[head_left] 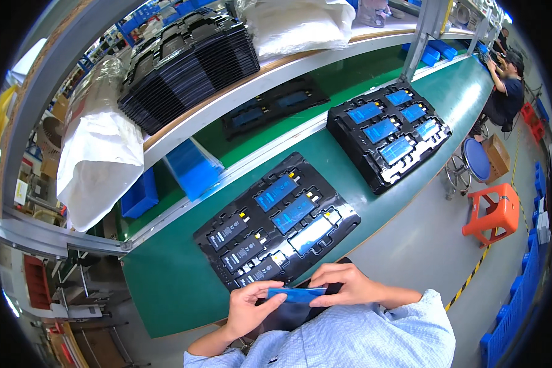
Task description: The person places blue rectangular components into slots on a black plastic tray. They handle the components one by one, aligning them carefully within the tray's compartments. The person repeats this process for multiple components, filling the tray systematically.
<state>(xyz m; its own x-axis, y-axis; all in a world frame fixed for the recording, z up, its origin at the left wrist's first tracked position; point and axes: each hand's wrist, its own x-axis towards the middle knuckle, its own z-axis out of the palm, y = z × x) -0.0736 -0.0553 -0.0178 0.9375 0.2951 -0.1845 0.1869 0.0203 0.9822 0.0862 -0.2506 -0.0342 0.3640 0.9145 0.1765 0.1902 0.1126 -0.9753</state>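
Hands: left [251, 305] and right [345, 285] each pinch one end of a thin blue piece [297, 295] between thumb and fingers.
Blue piece: held at the bench's near edge, beside the tray's near side; whether it is loose film or a covered cell cannot be told.
Piece risk: a slackened pinch could drop it past the near edge; uneven pull could crease it.
Black tray [349, 218]: on the bench [159, 306], reaching its near edge; three dark cells [228, 232] toward the left end, three blue-faced cells [277, 192] opposite.
Tray risk: a forearm knock could shift it over that edge and unseat cells.
Blue sheets [193, 167]: by the far edge, overlapping the rail [227, 179].
Tray stack [352, 156]: farther right along the bench, blue-faced cells on top.
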